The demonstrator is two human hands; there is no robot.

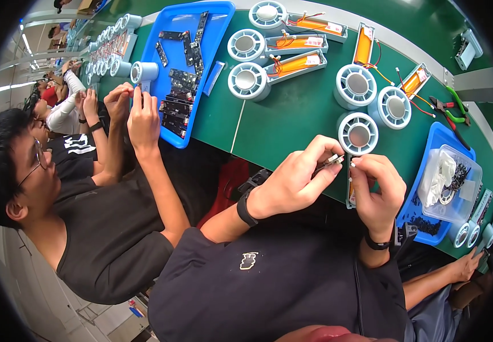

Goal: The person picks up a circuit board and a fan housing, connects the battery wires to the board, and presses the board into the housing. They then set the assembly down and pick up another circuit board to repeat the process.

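Note:
My left hand [298, 181] is closed in a pinch on a small circuit board [332, 162], held at the table's near edge. Close beside it, my right hand [380, 191] pinches a tiny white connector [353, 163] between thumb and fingertips. Board and connector are a short gap apart. Just beyond my fingertips lies a pale blue handheld fan [358, 133] with a round grey centre. Its handle [350, 194] points toward me, mostly hidden between my hands. Two more fans, one round head [356, 85] and another [394, 107], touch or nearly touch it, with orange batteries in their open handles.
Three opened fans [246, 80] lie at the far middle. A blue tray [223, 11] of circuit boards stands left, beside a co-worker's hands [143, 119]. On the right are pliers [457, 108], a blue tray [436, 134] and a clear box [469, 196] of small parts.

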